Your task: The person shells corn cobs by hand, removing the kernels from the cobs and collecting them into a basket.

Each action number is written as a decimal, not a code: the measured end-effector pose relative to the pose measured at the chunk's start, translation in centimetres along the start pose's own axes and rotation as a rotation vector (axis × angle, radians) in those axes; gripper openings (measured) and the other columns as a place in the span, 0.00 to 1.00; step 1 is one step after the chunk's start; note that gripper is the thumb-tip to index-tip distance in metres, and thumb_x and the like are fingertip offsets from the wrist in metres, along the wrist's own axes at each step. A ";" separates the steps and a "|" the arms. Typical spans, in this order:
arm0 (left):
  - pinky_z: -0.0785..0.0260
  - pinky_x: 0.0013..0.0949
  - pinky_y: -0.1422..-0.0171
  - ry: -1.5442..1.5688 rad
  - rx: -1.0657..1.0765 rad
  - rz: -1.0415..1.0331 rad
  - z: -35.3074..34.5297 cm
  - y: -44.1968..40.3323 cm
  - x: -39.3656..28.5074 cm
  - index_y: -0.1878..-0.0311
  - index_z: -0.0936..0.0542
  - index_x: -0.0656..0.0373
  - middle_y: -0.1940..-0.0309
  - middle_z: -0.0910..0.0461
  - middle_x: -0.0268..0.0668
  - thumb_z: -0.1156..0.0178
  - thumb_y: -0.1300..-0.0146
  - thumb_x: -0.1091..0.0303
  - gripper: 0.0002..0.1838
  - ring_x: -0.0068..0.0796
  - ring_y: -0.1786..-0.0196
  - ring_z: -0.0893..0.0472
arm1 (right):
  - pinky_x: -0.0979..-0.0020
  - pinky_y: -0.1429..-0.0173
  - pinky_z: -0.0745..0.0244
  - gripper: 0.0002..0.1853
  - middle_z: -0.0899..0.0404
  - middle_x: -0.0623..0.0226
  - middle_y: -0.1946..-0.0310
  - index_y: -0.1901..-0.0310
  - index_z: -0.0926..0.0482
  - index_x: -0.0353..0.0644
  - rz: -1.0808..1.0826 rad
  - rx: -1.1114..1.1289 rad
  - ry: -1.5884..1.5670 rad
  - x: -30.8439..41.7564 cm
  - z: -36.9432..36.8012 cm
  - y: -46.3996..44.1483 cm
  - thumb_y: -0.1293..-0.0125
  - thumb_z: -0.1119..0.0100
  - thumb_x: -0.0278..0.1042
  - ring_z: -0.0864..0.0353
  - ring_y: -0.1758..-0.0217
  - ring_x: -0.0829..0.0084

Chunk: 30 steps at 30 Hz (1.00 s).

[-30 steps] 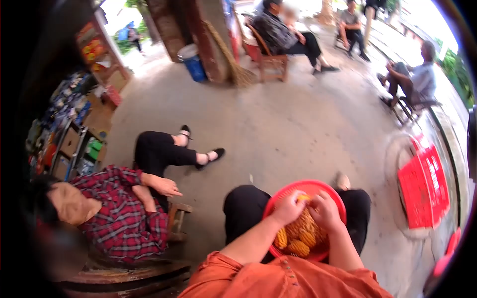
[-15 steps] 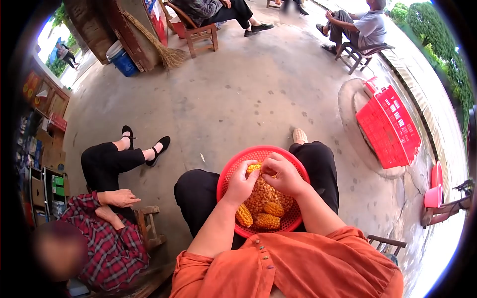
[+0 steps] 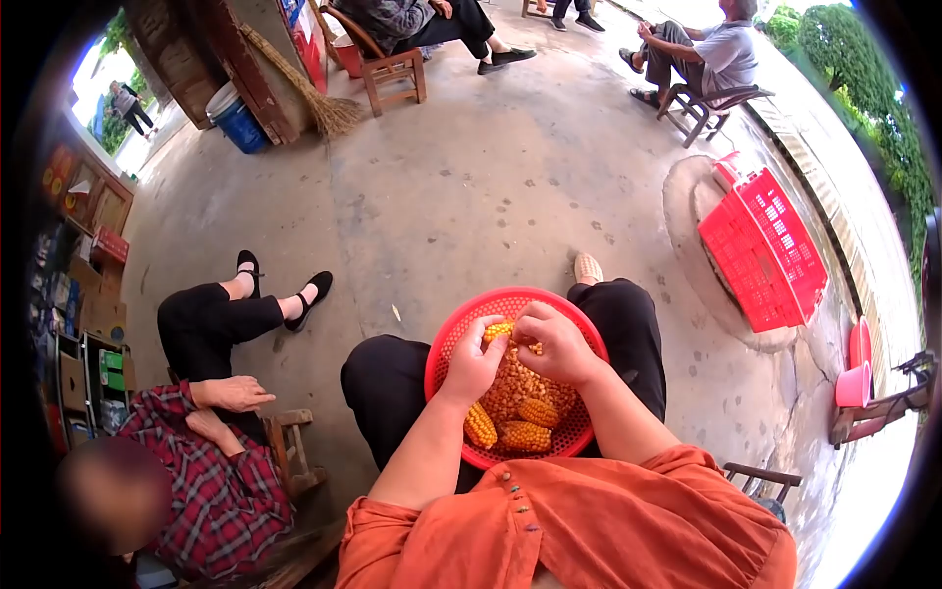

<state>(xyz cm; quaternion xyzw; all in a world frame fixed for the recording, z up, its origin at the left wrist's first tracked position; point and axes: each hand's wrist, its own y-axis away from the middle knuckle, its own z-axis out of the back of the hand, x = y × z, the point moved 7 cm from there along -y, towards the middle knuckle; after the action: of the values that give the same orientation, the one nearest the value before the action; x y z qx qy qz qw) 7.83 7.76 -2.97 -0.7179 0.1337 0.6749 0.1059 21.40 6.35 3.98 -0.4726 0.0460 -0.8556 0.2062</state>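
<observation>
Directly over a round, perforated red basket (image 3: 444,353), the left hand (image 3: 473,363) curls closed and the right hand (image 3: 556,348) bends its fingers inward, its grip hidden. The left holds a bright yellow, knobbly corn cob (image 3: 497,331); duller loose kernels (image 3: 513,391) lie below.

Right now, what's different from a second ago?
The view swung, so the red basket and red crate sit further left in the picture. I see nothing newly grabbed or let go. Same as before: the hands, left and right, are at a corn cob above the basket.
</observation>
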 end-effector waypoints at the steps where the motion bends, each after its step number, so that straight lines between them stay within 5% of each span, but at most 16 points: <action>1: 0.32 0.21 0.63 0.000 0.000 0.000 0.0 0.0 -0.1 0.41 0.27 0.61 0.64 0.24 0.29 0.45 0.28 0.72 0.14 0.14 0.67 0.27 | 0.69 0.56 0.26 0.08 0.26 0.61 0.61 0.66 0.24 0.37 0.013 0.018 0.017 0.0 -0.1 0.0 0.49 0.39 0.19 0.23 0.58 0.63; 5: 0.29 0.25 0.55 -0.003 -0.010 0.001 0.2 0.1 -0.5 0.41 0.27 0.62 0.58 0.22 0.33 0.44 0.29 0.73 0.15 0.19 0.59 0.24 | 0.67 0.52 0.26 0.08 0.25 0.61 0.63 0.66 0.24 0.38 0.032 0.031 -0.089 0.1 0.3 0.1 0.50 0.38 0.21 0.24 0.57 0.61; 7: 0.28 0.27 0.50 -0.031 -0.018 -0.037 0.3 0.1 -0.7 0.40 0.27 0.62 0.55 0.21 0.36 0.44 0.29 0.74 0.16 0.22 0.55 0.23 | 0.69 0.50 0.27 0.08 0.25 0.64 0.61 0.65 0.24 0.37 -0.144 -0.051 -0.413 -1.1 0.8 0.2 0.48 0.40 0.21 0.24 0.55 0.67; 9: 0.29 0.32 0.43 -0.111 -0.028 -0.082 0.3 0.1 -1.0 0.40 0.28 0.64 0.47 0.22 0.44 0.42 0.32 0.74 0.18 0.32 0.46 0.22 | 0.70 0.49 0.27 0.08 0.25 0.66 0.62 0.62 0.23 0.37 -0.157 -0.107 -0.373 -2.0 0.9 0.3 0.46 0.38 0.22 0.24 0.55 0.70; 11: 0.29 0.34 0.41 -0.188 -0.023 -0.125 0.2 0.1 -1.6 0.39 0.28 0.64 0.46 0.23 0.47 0.42 0.33 0.75 0.19 0.36 0.44 0.22 | 0.71 0.49 0.27 0.09 0.24 0.66 0.63 0.60 0.23 0.38 -0.218 -0.166 -0.207 -3.7 0.6 0.7 0.43 0.36 0.25 0.24 0.56 0.72; 15: 0.29 0.36 0.40 -0.338 0.001 -0.214 -0.2 0.3 -2.6 0.39 0.28 0.64 0.44 0.24 0.49 0.40 0.36 0.76 0.21 0.44 0.41 0.23 | 0.75 0.55 0.26 0.09 0.23 0.72 0.66 0.59 0.23 0.39 -0.450 -0.156 -0.519 -5.4 -1.0 1.4 0.40 0.34 0.28 0.24 0.62 0.80; 30: 0.28 0.35 0.41 -0.245 0.028 -0.198 -0.6 0.5 -2.0 0.40 0.28 0.64 0.45 0.23 0.47 0.41 0.36 0.78 0.21 0.40 0.43 0.22 | 0.78 0.58 0.27 0.09 0.25 0.74 0.68 0.61 0.24 0.37 -0.460 -0.149 -0.424 -5.6 -1.4 1.4 0.45 0.41 0.20 0.26 0.64 0.83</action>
<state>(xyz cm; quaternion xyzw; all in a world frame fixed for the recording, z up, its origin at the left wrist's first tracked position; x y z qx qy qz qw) 8.12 7.21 -0.92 -0.6383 0.0578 0.7419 0.1971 23.25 7.12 -1.57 -0.6522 -0.0438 -0.7564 -0.0229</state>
